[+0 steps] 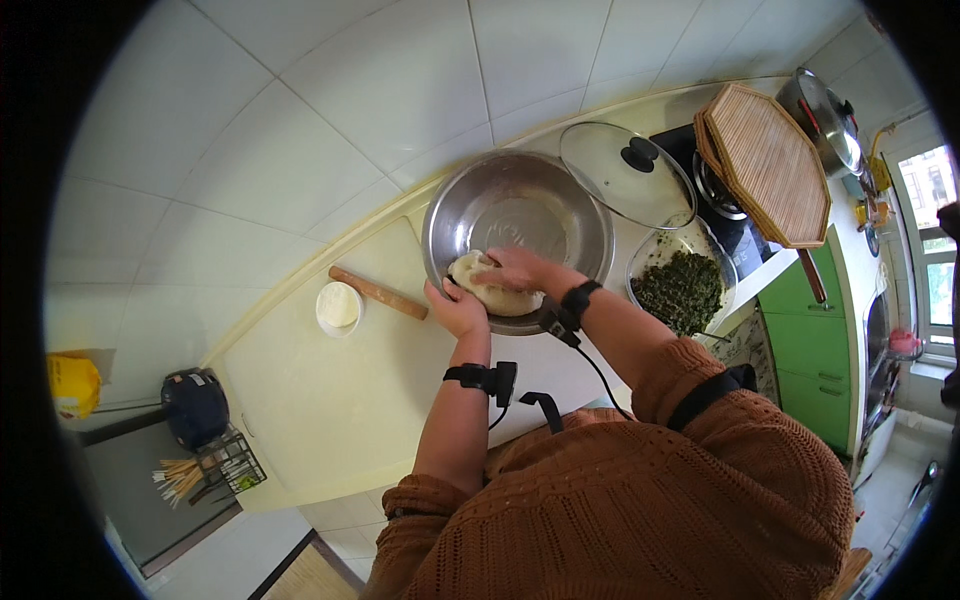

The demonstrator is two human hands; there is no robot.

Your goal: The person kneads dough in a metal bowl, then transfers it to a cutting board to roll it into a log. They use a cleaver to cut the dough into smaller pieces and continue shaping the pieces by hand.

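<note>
A wide steel bowl (517, 200) rests on the pale counter, holding a lump of dough (507, 300) at its near side. My left hand (458, 308) grips the bowl's left rim beside the dough, its fingers partly hidden. My right hand (517, 267) reaches in from the right, fingers curled into the top of the dough. Left of the bowl lie a wooden rolling pin (390, 298) and a small white dish of white powder (340, 308).
A glass lid (610, 170) and a container of chopped greens (680, 290) are right of the bowl. Stacked wooden trays (760, 160) sit over the stove beside a steel pot (828, 120). A dark blue container (195, 405) and utensil rack (230, 465) stand at left.
</note>
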